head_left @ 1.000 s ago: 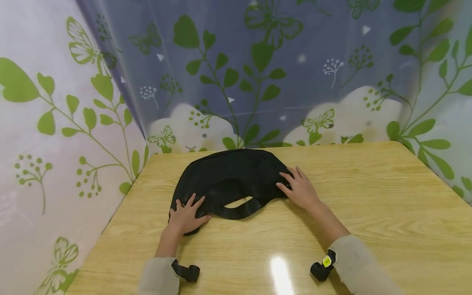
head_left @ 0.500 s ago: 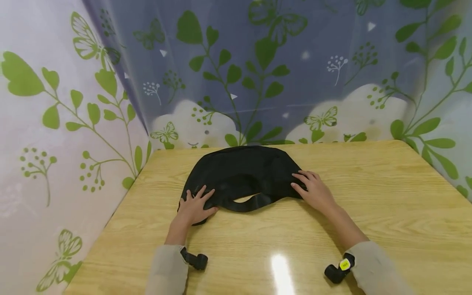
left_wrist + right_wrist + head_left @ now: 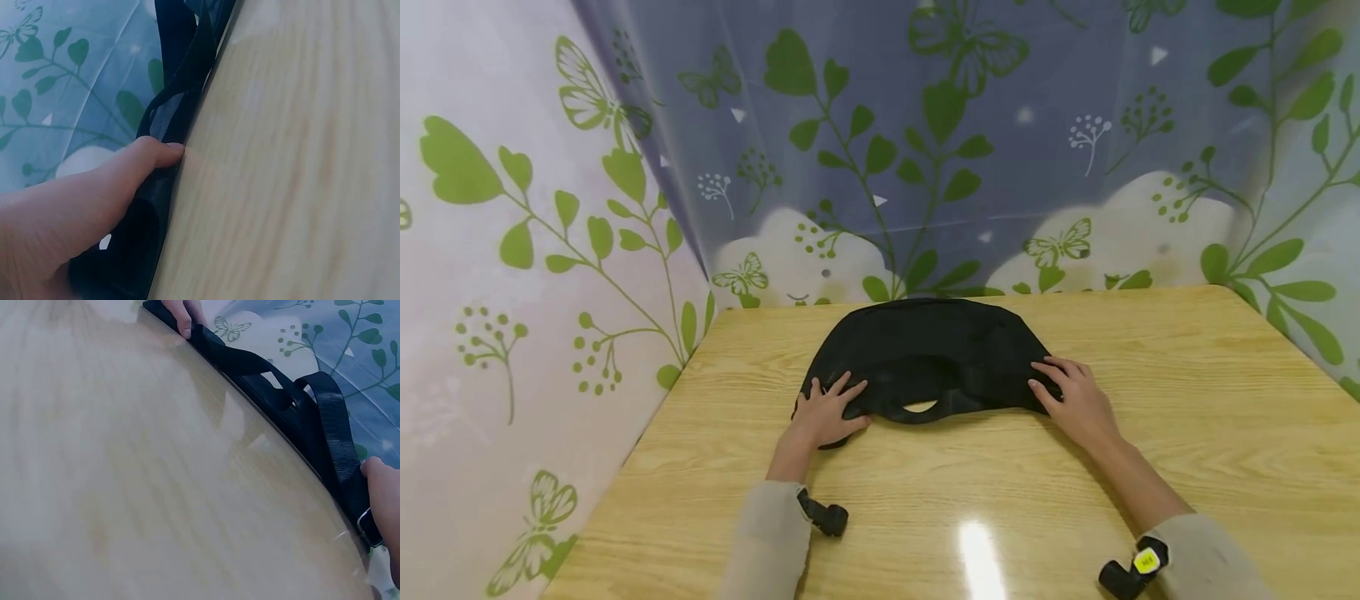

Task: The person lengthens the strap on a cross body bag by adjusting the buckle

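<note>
A black crescent-shaped fabric bag [image 3: 925,342] lies flat near the table's back edge, its webbing strap [image 3: 334,419] along the near side. Between strap and bag, a small gap shows wood. My left hand [image 3: 826,414] rests on the bag's left end with fingers spread. In the left wrist view its thumb [image 3: 150,156] touches the bag's near edge; the other fingers are hidden there. My right hand [image 3: 1078,400] lies on the right end, fingers extended over the fabric. Beside its thumb [image 3: 378,481], a metal buckle [image 3: 369,528] shows in the right wrist view.
The light wood table [image 3: 925,500] reaches a patterned blue curtain [image 3: 880,150] at the back. A pale patterned wall covering [image 3: 550,333] stands along the left side. Small black cameras [image 3: 829,518] are strapped at both wrists.
The bag has slid to the right under both hands. Its ends lie slightly farther apart, and the gap by the strap has narrowed. Both hands stay on the bag.
</note>
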A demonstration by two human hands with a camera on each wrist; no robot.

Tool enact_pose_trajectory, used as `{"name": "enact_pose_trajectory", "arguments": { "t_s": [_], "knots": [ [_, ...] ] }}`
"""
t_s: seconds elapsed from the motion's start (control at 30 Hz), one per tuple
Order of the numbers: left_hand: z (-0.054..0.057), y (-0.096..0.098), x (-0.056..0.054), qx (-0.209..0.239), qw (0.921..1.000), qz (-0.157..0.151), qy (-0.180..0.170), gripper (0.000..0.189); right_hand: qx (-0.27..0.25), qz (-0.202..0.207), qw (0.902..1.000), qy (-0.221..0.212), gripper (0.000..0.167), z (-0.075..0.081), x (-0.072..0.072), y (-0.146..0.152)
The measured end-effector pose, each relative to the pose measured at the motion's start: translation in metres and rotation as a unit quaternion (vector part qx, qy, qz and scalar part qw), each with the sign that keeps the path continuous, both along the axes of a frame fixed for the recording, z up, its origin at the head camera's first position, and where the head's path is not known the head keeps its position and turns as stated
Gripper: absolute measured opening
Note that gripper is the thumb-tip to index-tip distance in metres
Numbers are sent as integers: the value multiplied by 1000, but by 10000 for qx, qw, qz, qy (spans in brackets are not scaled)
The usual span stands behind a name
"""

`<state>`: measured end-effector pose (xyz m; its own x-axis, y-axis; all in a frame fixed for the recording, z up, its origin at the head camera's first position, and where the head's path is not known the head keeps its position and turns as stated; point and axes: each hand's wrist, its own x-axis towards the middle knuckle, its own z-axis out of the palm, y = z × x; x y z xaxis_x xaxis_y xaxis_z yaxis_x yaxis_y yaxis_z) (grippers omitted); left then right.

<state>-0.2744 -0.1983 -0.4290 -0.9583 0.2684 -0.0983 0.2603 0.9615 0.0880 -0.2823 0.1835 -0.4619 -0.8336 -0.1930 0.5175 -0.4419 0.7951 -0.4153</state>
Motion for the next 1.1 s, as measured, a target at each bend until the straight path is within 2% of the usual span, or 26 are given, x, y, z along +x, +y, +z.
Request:
{"name": "enact_pose_trajectory", "arguments": {
  "t_s": [0.47, 0.8, 1.1],
  "knots": [
    [0, 32, -19, 33, 9992, -318, -240, 66, -64, -266, 9996, 79, 37, -1, 13, 32],
    [2, 56, -33, -153, 9979, -495, -383, 66, -192, -571, 9981, -159, 39, 2, 18, 50],
    [1, 65, -37, -183, 9978, -518, -380, 68, -267, -671, 9971, -236, 39, 3, 21, 58]
  ]
}}
